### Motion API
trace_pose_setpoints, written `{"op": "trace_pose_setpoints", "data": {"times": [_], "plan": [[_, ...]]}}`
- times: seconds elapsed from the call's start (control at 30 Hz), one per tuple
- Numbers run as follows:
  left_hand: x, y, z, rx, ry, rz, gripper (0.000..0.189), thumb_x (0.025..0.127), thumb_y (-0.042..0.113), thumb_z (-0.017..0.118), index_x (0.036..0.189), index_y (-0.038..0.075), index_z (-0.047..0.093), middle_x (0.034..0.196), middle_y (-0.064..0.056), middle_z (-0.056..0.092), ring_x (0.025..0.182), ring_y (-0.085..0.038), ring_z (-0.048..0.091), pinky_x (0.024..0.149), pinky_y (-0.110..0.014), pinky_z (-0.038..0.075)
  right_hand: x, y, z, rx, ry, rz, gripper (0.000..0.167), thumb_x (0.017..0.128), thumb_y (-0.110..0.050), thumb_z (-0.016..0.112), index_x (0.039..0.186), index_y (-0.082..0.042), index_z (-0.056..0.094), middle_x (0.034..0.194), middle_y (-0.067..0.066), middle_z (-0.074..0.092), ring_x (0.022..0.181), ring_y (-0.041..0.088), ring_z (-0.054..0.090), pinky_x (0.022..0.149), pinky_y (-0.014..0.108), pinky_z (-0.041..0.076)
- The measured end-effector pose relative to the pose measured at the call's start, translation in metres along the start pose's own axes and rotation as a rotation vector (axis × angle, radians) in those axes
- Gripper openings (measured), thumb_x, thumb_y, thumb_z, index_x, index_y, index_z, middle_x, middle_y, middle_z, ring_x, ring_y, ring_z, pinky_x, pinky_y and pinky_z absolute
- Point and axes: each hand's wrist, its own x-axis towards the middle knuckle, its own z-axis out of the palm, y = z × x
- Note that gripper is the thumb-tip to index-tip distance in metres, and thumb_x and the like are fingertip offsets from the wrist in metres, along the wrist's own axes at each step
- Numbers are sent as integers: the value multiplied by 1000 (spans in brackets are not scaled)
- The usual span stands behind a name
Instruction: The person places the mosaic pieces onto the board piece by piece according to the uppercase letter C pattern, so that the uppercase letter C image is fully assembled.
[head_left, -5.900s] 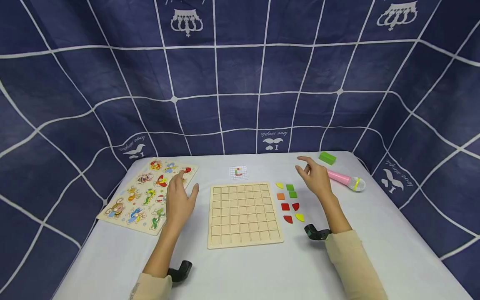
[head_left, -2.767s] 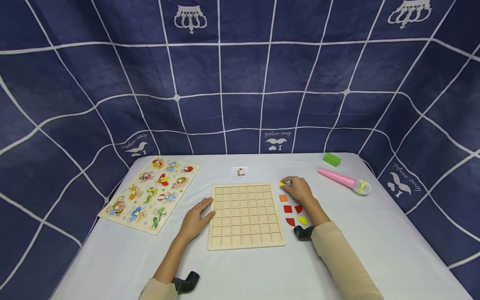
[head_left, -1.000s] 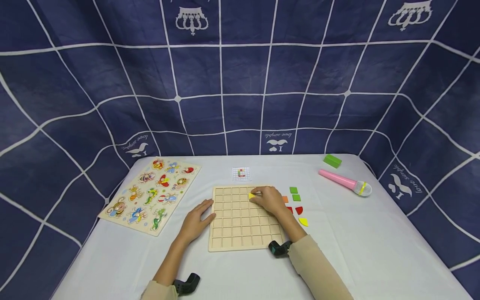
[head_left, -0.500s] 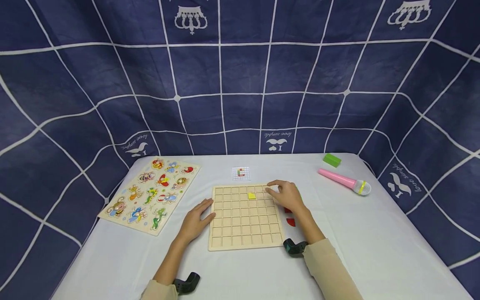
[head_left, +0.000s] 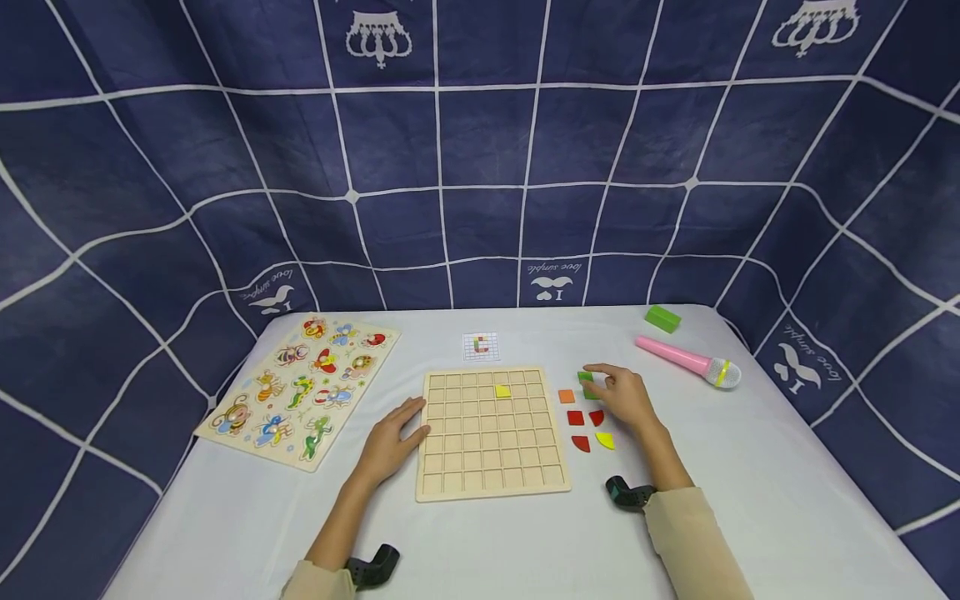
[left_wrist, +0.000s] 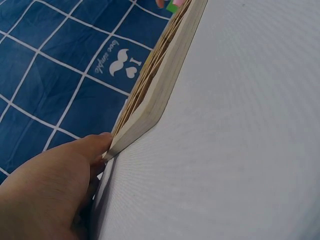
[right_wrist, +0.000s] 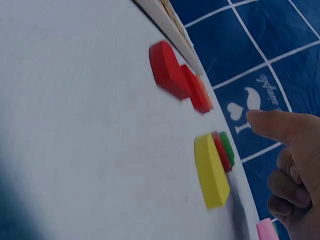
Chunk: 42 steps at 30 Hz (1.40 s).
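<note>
A square wooden grid board (head_left: pixel 480 437) lies in the middle of the table. My left hand (head_left: pixel 388 443) touches its left edge, the fingers extended and the thumb apart; in the left wrist view the fingertips (left_wrist: pixel 102 142) meet the board's edge. A small yellow piece (head_left: pixel 502 392) sits in a cell of the upper rows. To the right of the board my right hand (head_left: pixel 624 396) hovers over two green square pieces (head_left: pixel 586 377), thumb and index finger apart. Nearby lie an orange square (head_left: pixel 566 397), a red square (head_left: pixel 575 417), two red quarter-rounds (head_left: pixel 581 443) and a yellow quarter-round (head_left: pixel 605 440).
Behind the board is a small printed pattern card (head_left: pixel 481 346). An insect picture puzzle (head_left: pixel 300 387) lies at the left. A pink toy microphone (head_left: pixel 682 357) and a green block (head_left: pixel 663 318) lie at the back right. Blue checked cloth (head_left: pixel 480 225) hangs behind the table.
My left hand has come to the board's left edge. My right hand has carried the yellow piece onto the board, let it go and moved back right to the green squares.
</note>
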Motion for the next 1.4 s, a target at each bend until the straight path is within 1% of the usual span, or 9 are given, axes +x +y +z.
{"op": "trace_pose_setpoints", "data": {"times": [0.17,0.43,0.7,0.93,1.03,1.13,1.3,1.4], "plan": [[1,0,0,0,-3,-6,53,87,28,65,133,7,50,138,-14,44,129,-30,36,106,-47,29,1,15,0,-18,15,33,32,84,-23,68,113,-9,67,47,-2,30,43,14,25,40,25,22],[1,-1,-1,3,-23,-31,53,88,29,64,134,9,49,140,-11,43,131,-28,35,107,-45,28,5,27,4,-26,8,30,31,86,-23,67,113,-8,67,47,-3,30,44,14,25,41,25,23],[1,0,0,2,-35,-35,53,88,30,63,135,9,48,140,-11,42,131,-27,34,108,-45,27,5,27,3,-12,-30,48,30,86,-24,66,112,-10,67,49,-2,30,46,14,27,44,28,25],[3,-1,-2,12,-26,-31,53,88,30,64,135,10,48,140,-11,42,131,-28,34,107,-45,27,-9,18,2,-7,-53,70,31,85,-27,66,112,-12,67,48,-1,33,44,15,30,43,26,26],[3,-2,-2,11,-21,-26,53,88,29,64,134,10,49,140,-12,43,131,-29,34,107,-46,27,-17,12,2,-11,-66,54,32,84,-28,68,111,-13,68,48,-1,34,43,15,31,43,26,25],[3,-2,-2,-2,-25,-26,53,88,29,64,134,9,49,140,-11,43,131,-28,33,107,-46,27,-26,8,1,-13,-72,15,32,82,-29,71,109,-14,69,48,-2,34,42,14,30,42,25,24],[2,-1,-1,-7,-32,-36,53,88,30,64,135,10,48,140,-10,43,132,-27,33,108,-45,26,-38,6,-2,24,-128,-71,34,76,-29,76,108,-16,70,48,-5,32,43,10,28,41,23,23],[2,-1,-1,-5,-25,-34,53,88,29,64,134,10,49,140,-10,43,131,-27,34,107,-45,27,-42,6,-2,27,-154,-89,35,76,-29,77,108,-18,71,48,-6,32,43,10,27,41,22,22]]}}
